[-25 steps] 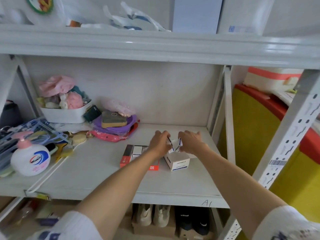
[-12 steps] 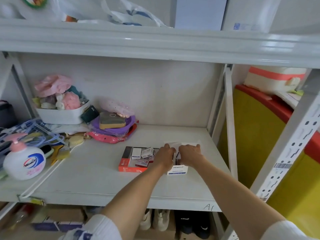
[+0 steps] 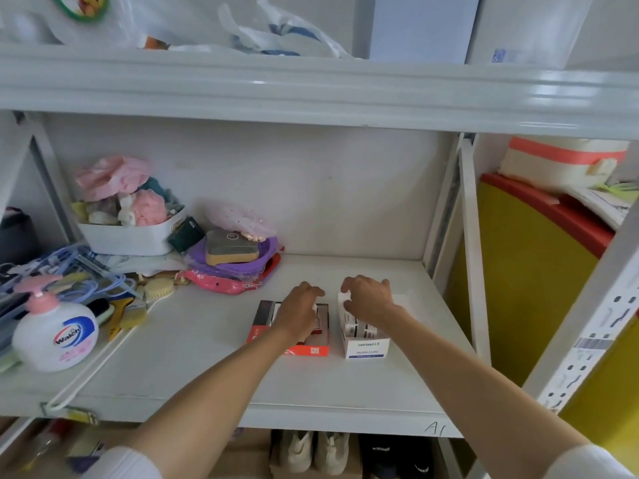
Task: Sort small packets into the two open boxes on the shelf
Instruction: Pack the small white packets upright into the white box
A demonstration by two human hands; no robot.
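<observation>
Under the left hand (image 3: pixel 300 314), which half a second ago worked beside the right at the white box, lies the red box (image 3: pixel 292 344), fingers curled down onto its packets, grip hidden, while the right hand (image 3: pixel 368 299) rests loosely spread in the white box (image 3: pixel 366 347), so sorting proceeds.
</observation>
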